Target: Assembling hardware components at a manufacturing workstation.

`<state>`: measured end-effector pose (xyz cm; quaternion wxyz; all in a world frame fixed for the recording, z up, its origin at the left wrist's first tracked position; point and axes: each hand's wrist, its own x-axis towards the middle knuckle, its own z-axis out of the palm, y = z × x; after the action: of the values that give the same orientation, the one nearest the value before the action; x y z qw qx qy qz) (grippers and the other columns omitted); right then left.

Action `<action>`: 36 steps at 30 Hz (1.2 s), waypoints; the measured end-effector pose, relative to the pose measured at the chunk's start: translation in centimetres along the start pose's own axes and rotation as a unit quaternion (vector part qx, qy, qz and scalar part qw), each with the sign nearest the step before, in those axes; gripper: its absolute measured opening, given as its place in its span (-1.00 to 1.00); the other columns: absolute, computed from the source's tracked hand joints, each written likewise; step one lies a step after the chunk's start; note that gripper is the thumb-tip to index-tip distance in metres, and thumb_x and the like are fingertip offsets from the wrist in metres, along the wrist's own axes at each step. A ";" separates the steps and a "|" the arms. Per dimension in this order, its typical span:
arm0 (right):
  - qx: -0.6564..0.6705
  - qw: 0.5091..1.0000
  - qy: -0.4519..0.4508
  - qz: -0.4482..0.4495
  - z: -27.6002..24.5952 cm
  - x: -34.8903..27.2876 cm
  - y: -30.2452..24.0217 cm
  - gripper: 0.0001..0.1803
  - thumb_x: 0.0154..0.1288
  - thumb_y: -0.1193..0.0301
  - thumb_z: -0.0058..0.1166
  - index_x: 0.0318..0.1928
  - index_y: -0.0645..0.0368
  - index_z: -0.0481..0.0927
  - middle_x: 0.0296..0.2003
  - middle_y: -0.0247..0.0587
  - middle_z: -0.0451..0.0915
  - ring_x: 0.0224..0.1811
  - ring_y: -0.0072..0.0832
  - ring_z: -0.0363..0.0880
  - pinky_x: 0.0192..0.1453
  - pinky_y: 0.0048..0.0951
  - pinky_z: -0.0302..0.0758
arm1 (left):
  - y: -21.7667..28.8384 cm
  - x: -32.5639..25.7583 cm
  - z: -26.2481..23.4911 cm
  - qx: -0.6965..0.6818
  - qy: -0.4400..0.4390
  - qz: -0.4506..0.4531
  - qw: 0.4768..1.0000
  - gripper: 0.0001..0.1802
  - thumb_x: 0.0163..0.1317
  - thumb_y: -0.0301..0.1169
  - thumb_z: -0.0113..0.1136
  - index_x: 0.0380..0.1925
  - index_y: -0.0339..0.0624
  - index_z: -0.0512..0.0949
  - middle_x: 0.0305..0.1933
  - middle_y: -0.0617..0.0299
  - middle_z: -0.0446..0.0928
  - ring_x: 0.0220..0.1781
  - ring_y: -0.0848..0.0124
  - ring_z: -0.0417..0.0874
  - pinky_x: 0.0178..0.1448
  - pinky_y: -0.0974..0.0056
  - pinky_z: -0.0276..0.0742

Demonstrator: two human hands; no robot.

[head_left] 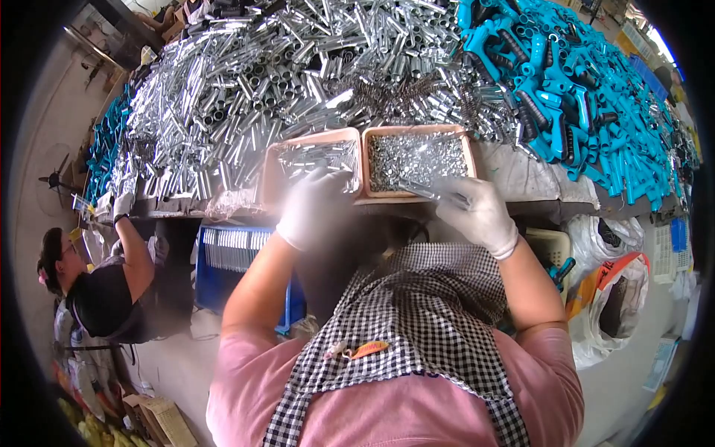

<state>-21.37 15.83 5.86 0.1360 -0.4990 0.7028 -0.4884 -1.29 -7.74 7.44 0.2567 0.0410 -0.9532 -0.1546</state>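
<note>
My gloved right hand [477, 212] gripped a thin metal rod [432, 195] at the front edge of the right tray [469, 160] of small silver parts. My left hand [316, 208] was blurred over the left tray [272, 167]; I couldn't tell its grip. Both trays sat on the counter [521, 175].

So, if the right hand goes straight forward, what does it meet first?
Probably the right tray of small metal parts; the right hand points at its front edge, holding a thin metal piece. Depth is unclear.
</note>
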 end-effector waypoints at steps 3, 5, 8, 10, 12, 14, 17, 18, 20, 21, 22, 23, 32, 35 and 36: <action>-0.005 0.999 -0.041 -0.016 -0.6 -0.6 -1.9 -0.70 -0.05 0.48 0.31 -0.23 0.28 0.70 -0.30 -0.03 0.69 -0.26 -0.24 0.73 -0.12 -0.36 0.63 | 1.7 0.0 0.2 -0.108 -0.093 -0.037 0.989 -0.57 -0.01 -0.52 0.43 -0.06 -0.27 0.64 -0.20 0.06 0.60 -0.20 0.18 0.69 -0.09 0.25 0.61; 0.012 0.997 -0.051 -0.048 -0.2 -0.8 -2.2 -0.72 -0.10 0.50 0.33 -0.27 0.23 0.69 -0.32 -0.09 0.68 -0.28 -0.24 0.71 -0.15 -0.31 0.64 | 2.6 0.3 0.7 -0.239 -0.186 -0.072 0.950 -0.56 -0.02 -0.47 0.46 -0.06 -0.27 0.63 -0.19 0.04 0.61 -0.16 0.11 0.68 -0.06 0.19 0.61; -0.102 0.978 -0.042 -0.179 -0.1 -0.8 -2.4 -0.74 -0.15 0.51 0.31 -0.34 0.15 0.62 -0.37 -0.17 0.62 -0.31 -0.17 0.65 -0.23 -0.25 0.62 | 3.6 -0.2 1.7 -0.208 -0.168 0.041 0.963 -0.52 0.06 -0.24 0.45 -0.06 -0.28 0.62 -0.17 -0.03 0.61 -0.11 0.02 0.67 0.00 0.11 0.59; -0.108 0.977 -0.068 -0.169 0.4 -1.2 -2.6 -0.73 -0.15 0.51 0.31 -0.32 0.14 0.61 -0.37 -0.17 0.62 -0.32 -0.17 0.65 -0.23 -0.25 0.61 | 4.6 -0.6 2.1 -0.259 -0.235 -0.062 0.935 -0.46 0.12 -0.06 0.39 -0.08 -0.30 0.62 -0.17 -0.10 0.61 -0.09 -0.04 0.66 0.01 0.07 0.58; -0.120 0.974 -0.062 -0.181 1.5 -1.7 -2.7 -0.66 -0.13 0.49 0.33 -0.24 0.12 0.61 -0.37 -0.17 0.60 -0.36 -0.17 0.64 -0.27 -0.22 0.59 | 5.5 -0.6 3.0 -0.253 -0.240 -0.049 0.936 -0.46 0.09 -0.06 0.41 -0.14 -0.33 0.63 -0.24 -0.12 0.62 -0.16 -0.06 0.66 -0.06 0.04 0.58; -0.125 0.974 -0.043 -0.184 2.9 -2.0 -2.7 -0.62 -0.12 0.48 0.34 -0.18 0.13 0.60 -0.37 -0.17 0.59 -0.37 -0.17 0.64 -0.28 -0.22 0.59 | 6.0 -0.7 4.0 -0.237 -0.232 -0.031 0.943 -0.47 0.07 -0.07 0.42 -0.16 -0.32 0.63 -0.27 -0.12 0.62 -0.20 -0.07 0.66 -0.10 0.04 0.59; -0.134 0.973 -0.012 -0.189 4.0 -2.3 -2.2 -0.45 -0.07 0.42 0.36 0.04 0.15 0.59 -0.39 -0.17 0.59 -0.39 -0.18 0.63 -0.32 -0.22 0.58 | 6.2 -0.9 4.6 -0.256 -0.196 0.004 0.947 -0.54 0.04 -0.13 0.43 -0.22 -0.30 0.65 -0.33 -0.09 0.62 -0.28 -0.06 0.66 -0.17 0.03 0.59; -0.175 0.971 -0.034 -0.160 4.1 -2.7 -2.0 -0.38 -0.06 0.40 0.36 0.12 0.15 0.56 -0.40 -0.16 0.59 -0.40 -0.19 0.63 -0.33 -0.23 0.58 | 6.4 -0.9 4.5 -0.228 -0.204 -0.002 0.952 -0.55 0.02 -0.14 0.44 -0.24 -0.30 0.66 -0.35 -0.08 0.62 -0.31 -0.05 0.66 -0.19 0.03 0.59; -0.220 0.958 -0.068 -0.173 4.2 -2.7 -1.8 -0.24 -0.05 0.40 0.34 0.27 0.15 0.47 -0.45 -0.18 0.57 -0.45 -0.21 0.60 -0.39 -0.24 0.56 | 6.4 -0.9 4.4 -0.176 -0.227 -0.025 0.957 -0.56 -0.02 -0.15 0.45 -0.31 -0.32 0.66 -0.38 -0.07 0.62 -0.35 -0.02 0.66 -0.23 0.03 0.59; -0.217 0.958 -0.074 -0.174 4.1 -2.7 -1.8 -0.24 -0.05 0.40 0.34 0.27 0.15 0.47 -0.45 -0.18 0.57 -0.45 -0.21 0.60 -0.39 -0.24 0.56 | 6.1 -1.1 4.5 -0.177 -0.226 -0.031 0.957 -0.56 -0.02 -0.15 0.45 -0.31 -0.32 0.66 -0.38 -0.07 0.62 -0.35 -0.02 0.66 -0.23 0.03 0.59; -0.213 0.953 -0.090 -0.198 3.8 -2.6 -1.7 -0.25 -0.05 0.41 0.33 0.26 0.16 0.48 -0.45 -0.19 0.57 -0.48 -0.22 0.59 -0.40 -0.25 0.55 | 5.5 -1.4 4.6 -0.221 -0.224 -0.036 0.948 -0.56 0.01 -0.14 0.45 -0.31 -0.34 0.66 -0.39 -0.09 0.61 -0.35 -0.03 0.66 -0.23 0.04 0.59; -0.208 0.947 -0.106 -0.222 3.6 -2.5 -1.9 -0.26 -0.05 0.42 0.32 0.25 0.17 0.48 -0.45 -0.19 0.57 -0.50 -0.23 0.58 -0.42 -0.25 0.54 | 4.9 -1.9 4.8 -0.265 -0.221 -0.042 0.938 -0.55 0.03 -0.13 0.44 -0.32 -0.35 0.66 -0.40 -0.10 0.61 -0.35 -0.04 0.66 -0.24 0.04 0.58; -0.243 0.924 -0.172 -0.241 5.7 -3.2 -2.2 -0.35 0.01 0.49 0.21 0.22 0.15 0.51 -0.43 -0.19 0.60 -0.49 -0.29 0.59 -0.47 -0.29 0.54 | 3.4 -4.2 6.5 -0.482 -0.314 -0.134 0.807 -0.57 0.22 -0.11 0.36 -0.43 -0.36 0.64 -0.64 0.19 0.52 -0.61 0.41 0.52 -0.47 0.25 0.45; -0.230 0.940 -0.183 -0.176 6.4 -3.3 -2.2 -0.27 0.02 0.46 0.23 0.30 0.16 0.42 -0.43 -0.17 0.60 -0.49 -0.24 0.60 -0.46 -0.23 0.53 | 4.4 -4.8 6.3 -0.214 -0.225 -0.004 0.951 -0.62 0.08 -0.14 0.39 -0.48 -0.28 0.58 -0.56 -0.06 0.56 -0.48 -0.01 0.63 -0.39 0.06 0.55; -0.217 0.945 -0.196 -0.147 6.7 -3.3 -2.1 -0.21 0.00 0.47 0.24 0.34 0.17 0.36 -0.35 -0.11 0.62 -0.40 -0.18 0.63 -0.37 -0.21 0.57 | 4.2 -4.9 6.2 -0.215 -0.223 -0.008 0.951 -0.62 0.08 -0.14 0.39 -0.48 -0.28 0.58 -0.56 -0.06 0.56 -0.48 -0.01 0.63 -0.39 0.06 0.55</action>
<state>-14.12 14.89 3.32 0.0861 -0.7003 0.6699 -0.2312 -0.16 -1.25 1.32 0.0386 -0.0434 -0.9298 -0.3634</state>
